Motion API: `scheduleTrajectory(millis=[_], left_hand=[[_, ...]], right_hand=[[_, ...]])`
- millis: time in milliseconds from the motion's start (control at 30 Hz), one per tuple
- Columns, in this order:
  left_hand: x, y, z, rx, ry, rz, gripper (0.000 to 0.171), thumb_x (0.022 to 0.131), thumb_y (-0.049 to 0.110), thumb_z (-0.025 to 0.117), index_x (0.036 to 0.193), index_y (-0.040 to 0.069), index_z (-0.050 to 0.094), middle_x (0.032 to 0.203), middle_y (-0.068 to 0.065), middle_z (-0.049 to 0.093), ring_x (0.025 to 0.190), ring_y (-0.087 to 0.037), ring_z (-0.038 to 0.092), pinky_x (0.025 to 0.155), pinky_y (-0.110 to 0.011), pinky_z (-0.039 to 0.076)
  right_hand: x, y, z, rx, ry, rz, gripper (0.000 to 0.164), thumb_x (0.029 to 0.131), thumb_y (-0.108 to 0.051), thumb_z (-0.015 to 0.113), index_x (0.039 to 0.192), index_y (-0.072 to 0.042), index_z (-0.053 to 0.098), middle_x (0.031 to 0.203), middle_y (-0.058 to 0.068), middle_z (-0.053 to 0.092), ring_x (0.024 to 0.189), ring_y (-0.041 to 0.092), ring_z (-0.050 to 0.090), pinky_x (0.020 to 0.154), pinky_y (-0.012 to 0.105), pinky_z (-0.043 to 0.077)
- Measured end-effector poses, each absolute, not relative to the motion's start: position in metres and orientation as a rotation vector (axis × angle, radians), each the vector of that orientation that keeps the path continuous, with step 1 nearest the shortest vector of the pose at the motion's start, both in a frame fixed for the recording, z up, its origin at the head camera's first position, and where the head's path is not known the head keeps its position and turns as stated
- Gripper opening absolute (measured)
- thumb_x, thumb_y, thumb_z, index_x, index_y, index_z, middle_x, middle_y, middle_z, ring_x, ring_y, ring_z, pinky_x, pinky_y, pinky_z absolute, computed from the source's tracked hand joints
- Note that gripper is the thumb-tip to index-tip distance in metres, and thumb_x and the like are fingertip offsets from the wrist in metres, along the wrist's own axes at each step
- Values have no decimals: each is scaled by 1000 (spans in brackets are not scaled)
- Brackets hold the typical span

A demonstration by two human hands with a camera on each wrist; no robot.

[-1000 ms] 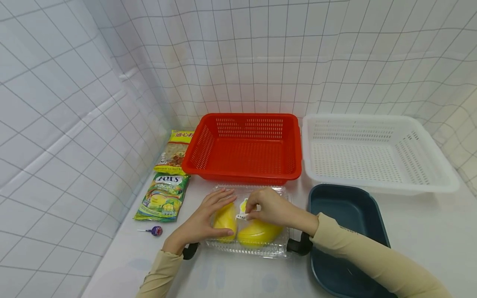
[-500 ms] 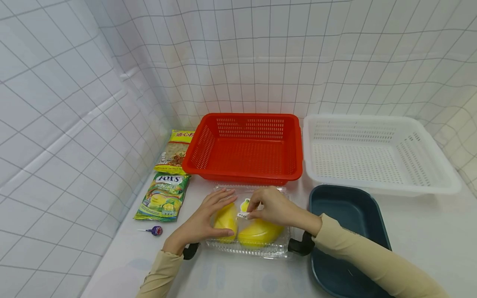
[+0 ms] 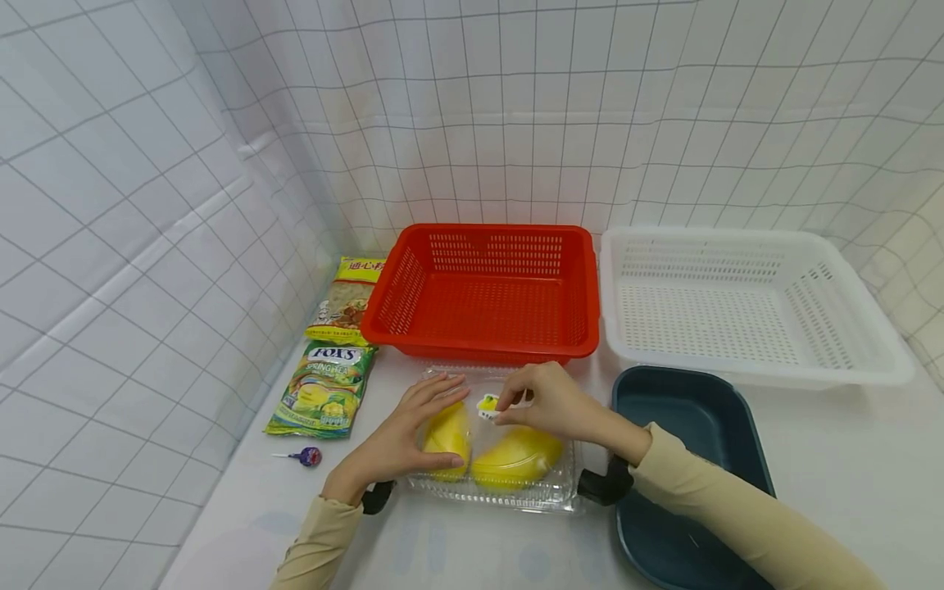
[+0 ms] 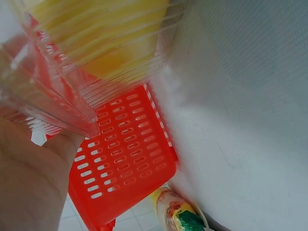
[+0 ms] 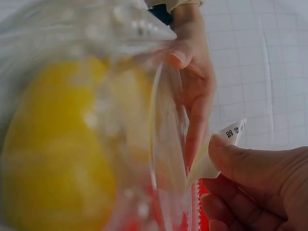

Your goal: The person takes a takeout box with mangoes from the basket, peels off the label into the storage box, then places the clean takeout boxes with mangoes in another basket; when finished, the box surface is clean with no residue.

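A clear plastic clamshell box (image 3: 501,496) lies in front of me with two large yellow fruits (image 3: 518,459) inside. My left hand (image 3: 404,430) rests on its left part, thumb and fingers spread straight. Above the lid, my right hand (image 3: 549,400) pinches the edge of a small white and yellow sticker (image 3: 487,407) between thumb and finger. In the right wrist view the sticker (image 5: 232,133) bends up from the lid, part of it still touching the plastic. The left wrist view shows the box's ribbed side close up against a yellow fruit (image 4: 103,41).
A red basket (image 3: 483,348) stands just behind the box, and a white basket (image 3: 737,365) to its right. A dark blue tray (image 3: 634,508) lies under my right forearm. At left are a green candy bag (image 3: 324,392), a yellow food packet (image 3: 342,303) and a lollipop (image 3: 310,456).
My right hand has moved slightly up and to the right, drawing the sticker's edge with it. My left hand and the box have stayed in place.
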State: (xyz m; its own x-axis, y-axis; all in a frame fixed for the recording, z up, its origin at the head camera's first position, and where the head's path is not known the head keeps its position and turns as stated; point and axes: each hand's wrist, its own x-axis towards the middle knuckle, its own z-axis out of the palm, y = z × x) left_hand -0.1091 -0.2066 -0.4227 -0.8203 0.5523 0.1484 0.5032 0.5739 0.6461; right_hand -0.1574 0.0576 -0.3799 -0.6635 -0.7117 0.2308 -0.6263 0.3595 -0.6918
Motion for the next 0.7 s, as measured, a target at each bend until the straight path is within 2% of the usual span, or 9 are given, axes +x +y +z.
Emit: scheduleTrajectory(millis=[233, 533, 700], left_hand=[[-109, -208, -424, 908, 2728, 1088, 84, 74, 46, 78, 144, 15, 43, 152, 4, 29, 141, -21, 12, 110, -55, 13], [-110, -207, -422, 901, 2719, 1080, 84, 74, 46, 78, 144, 17, 43, 152, 4, 29, 141, -20, 12, 111, -53, 12], [-110, -207, -423, 922, 2727, 1078, 84, 74, 46, 78, 145, 18, 42, 152, 1, 30, 141, -22, 13, 110, -56, 15]], right_hand=[[-162, 70, -378, -1145, 2459, -1287, 10, 77, -24, 80, 81, -18, 73, 75, -16, 64, 66, 8, 53, 61, 24, 49], [-163, 93, -369, -966, 2427, -1360, 10, 79, -27, 79, 84, -21, 73, 78, -13, 66, 71, 14, 57, 65, 28, 51], [-163, 111, -366, -844, 2428, -1398, 12, 80, -28, 78, 85, -19, 73, 79, -8, 67, 72, 18, 57, 64, 29, 50]])
